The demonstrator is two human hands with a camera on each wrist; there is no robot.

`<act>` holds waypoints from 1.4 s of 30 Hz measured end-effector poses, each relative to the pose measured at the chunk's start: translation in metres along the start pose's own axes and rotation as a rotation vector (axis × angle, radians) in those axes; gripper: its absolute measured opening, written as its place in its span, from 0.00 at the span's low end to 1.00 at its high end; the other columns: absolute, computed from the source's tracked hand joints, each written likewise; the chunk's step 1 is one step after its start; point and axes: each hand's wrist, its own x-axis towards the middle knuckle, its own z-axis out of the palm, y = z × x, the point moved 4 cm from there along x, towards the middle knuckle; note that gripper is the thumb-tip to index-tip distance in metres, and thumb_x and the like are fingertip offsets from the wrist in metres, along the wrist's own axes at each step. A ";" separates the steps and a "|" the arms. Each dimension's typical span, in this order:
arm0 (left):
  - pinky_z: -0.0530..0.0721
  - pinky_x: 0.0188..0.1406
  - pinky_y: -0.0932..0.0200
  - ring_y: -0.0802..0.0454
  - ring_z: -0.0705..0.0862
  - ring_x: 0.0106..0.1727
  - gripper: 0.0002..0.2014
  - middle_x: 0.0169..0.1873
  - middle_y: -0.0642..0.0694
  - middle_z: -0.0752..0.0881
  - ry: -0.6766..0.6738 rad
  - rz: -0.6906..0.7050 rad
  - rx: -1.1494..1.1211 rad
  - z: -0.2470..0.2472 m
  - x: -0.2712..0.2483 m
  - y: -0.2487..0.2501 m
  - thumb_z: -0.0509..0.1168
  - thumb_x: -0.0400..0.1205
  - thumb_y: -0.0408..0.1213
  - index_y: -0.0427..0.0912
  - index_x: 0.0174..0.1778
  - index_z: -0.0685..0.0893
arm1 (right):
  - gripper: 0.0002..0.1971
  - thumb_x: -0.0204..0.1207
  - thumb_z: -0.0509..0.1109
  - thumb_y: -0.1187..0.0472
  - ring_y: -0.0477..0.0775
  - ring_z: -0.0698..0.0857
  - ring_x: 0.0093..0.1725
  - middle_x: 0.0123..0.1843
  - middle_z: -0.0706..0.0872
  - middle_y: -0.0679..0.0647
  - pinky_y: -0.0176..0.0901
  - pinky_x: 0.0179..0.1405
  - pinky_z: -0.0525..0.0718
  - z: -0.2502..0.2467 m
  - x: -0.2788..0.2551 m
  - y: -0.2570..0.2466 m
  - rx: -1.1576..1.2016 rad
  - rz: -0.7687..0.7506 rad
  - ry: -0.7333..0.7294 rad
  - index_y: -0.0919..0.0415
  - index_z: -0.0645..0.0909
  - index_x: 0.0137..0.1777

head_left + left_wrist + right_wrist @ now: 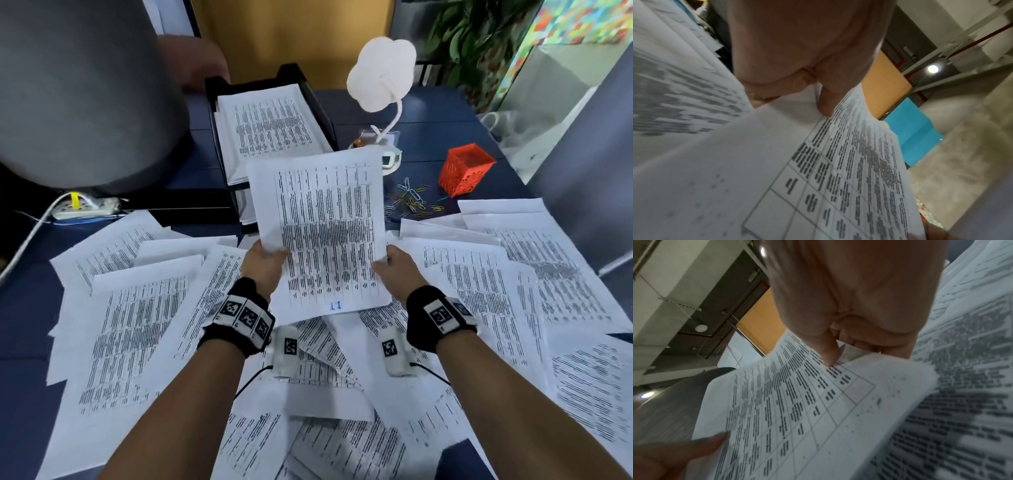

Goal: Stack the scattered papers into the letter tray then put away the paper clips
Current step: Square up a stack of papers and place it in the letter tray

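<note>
Held sheet [322, 229]: a printed table page, raised clear of the surface [27, 308] at centre, its far edge tilted toward the letter tray [310, 89]. A blue handwritten number marks its near margin.

Left hand [265, 263]: grips the sheet's near-left edge, thumb on the printed face, fingers [777, 91] curled beneath, as the left wrist view confirms.

Right hand [397, 267]: grips the near-right edge in the same manner, thumb on top, fingers [875, 340] curled under the page.

Letter tray: black, at far centre-left of the surface, just beyond the held sheet. A stack of printed sheets [270, 126] lies in its top tier.

Scattered papers [137, 325]: many printed pages overlap across the near half of the surface, left, right and beneath both forearms.

Paper clips [409, 202]: a loose coloured heap on the bare surface, right of the held sheet, just beside the orange mesh holder [466, 169].

Other items: a white lamp [382, 73] stands at far centre, right of the tray. A power strip [85, 207] with cable lies at far left. A grey rounded object [85, 92] fills the far-left corner.
</note>
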 end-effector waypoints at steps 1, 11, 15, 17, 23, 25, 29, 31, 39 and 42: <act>0.81 0.48 0.53 0.43 0.83 0.47 0.05 0.47 0.41 0.84 -0.007 -0.017 0.054 -0.003 0.002 -0.007 0.65 0.81 0.35 0.40 0.52 0.81 | 0.07 0.79 0.63 0.66 0.53 0.70 0.33 0.33 0.72 0.55 0.44 0.34 0.68 0.003 0.001 0.002 -0.011 0.004 -0.014 0.63 0.71 0.40; 0.83 0.53 0.51 0.40 0.82 0.58 0.22 0.63 0.38 0.81 -0.026 -0.234 0.192 -0.026 0.001 -0.046 0.65 0.81 0.39 0.37 0.70 0.72 | 0.19 0.76 0.54 0.74 0.58 0.80 0.45 0.54 0.85 0.62 0.40 0.44 0.75 0.038 0.011 0.004 -0.059 0.159 -0.114 0.66 0.81 0.61; 0.73 0.72 0.40 0.36 0.70 0.74 0.33 0.77 0.36 0.67 -0.111 -0.272 0.263 -0.032 0.000 -0.048 0.64 0.82 0.40 0.38 0.81 0.57 | 0.19 0.76 0.54 0.74 0.59 0.81 0.45 0.55 0.85 0.65 0.43 0.43 0.77 0.046 0.027 -0.006 -0.070 0.187 -0.080 0.70 0.81 0.61; 0.76 0.68 0.39 0.36 0.74 0.69 0.31 0.73 0.36 0.70 -0.153 -0.287 0.262 -0.036 0.001 -0.050 0.63 0.83 0.39 0.39 0.80 0.58 | 0.18 0.78 0.56 0.73 0.56 0.78 0.39 0.60 0.83 0.71 0.39 0.40 0.76 0.052 0.034 -0.013 -0.098 0.182 -0.071 0.73 0.78 0.65; 0.82 0.26 0.59 0.42 0.88 0.42 0.18 0.59 0.31 0.81 -0.263 -0.379 0.108 -0.050 0.006 -0.059 0.60 0.84 0.29 0.37 0.69 0.65 | 0.16 0.82 0.55 0.71 0.54 0.81 0.50 0.63 0.83 0.63 0.41 0.50 0.79 0.056 0.056 -0.049 -0.138 0.170 -0.002 0.71 0.79 0.65; 0.80 0.21 0.62 0.44 0.87 0.38 0.21 0.58 0.32 0.81 -0.264 -0.372 0.068 -0.052 0.013 -0.056 0.58 0.84 0.27 0.37 0.73 0.64 | 0.17 0.80 0.53 0.74 0.59 0.79 0.43 0.51 0.81 0.62 0.45 0.42 0.76 0.061 0.068 -0.054 -0.075 0.173 -0.024 0.74 0.80 0.62; 0.75 0.17 0.65 0.51 0.83 0.27 0.23 0.50 0.31 0.81 -0.165 -0.325 -0.008 -0.052 0.031 -0.045 0.54 0.84 0.23 0.33 0.76 0.58 | 0.15 0.79 0.55 0.70 0.49 0.67 0.28 0.41 0.78 0.58 0.42 0.33 0.69 0.065 0.088 -0.059 -0.071 0.098 0.017 0.68 0.80 0.59; 0.72 0.15 0.67 0.55 0.81 0.22 0.25 0.39 0.33 0.83 -0.123 -0.291 -0.015 -0.051 0.040 -0.041 0.53 0.84 0.22 0.31 0.78 0.55 | 0.16 0.80 0.58 0.67 0.53 0.74 0.34 0.48 0.80 0.57 0.43 0.39 0.74 0.065 0.085 -0.065 -0.021 0.095 0.030 0.66 0.78 0.65; 0.81 0.21 0.67 0.50 0.84 0.30 0.20 0.43 0.29 0.83 -0.055 -0.238 -0.192 -0.043 0.070 -0.012 0.54 0.86 0.24 0.31 0.75 0.61 | 0.10 0.80 0.60 0.74 0.49 0.83 0.19 0.40 0.79 0.66 0.34 0.16 0.75 0.072 0.097 -0.054 0.348 0.221 0.051 0.63 0.74 0.39; 0.80 0.31 0.66 0.46 0.85 0.43 0.13 0.49 0.39 0.86 -0.069 -0.132 -0.005 -0.040 0.075 -0.012 0.63 0.83 0.29 0.34 0.62 0.72 | 0.08 0.81 0.57 0.77 0.56 0.82 0.27 0.44 0.77 0.67 0.36 0.20 0.80 0.074 0.110 -0.061 0.553 0.268 0.076 0.67 0.74 0.54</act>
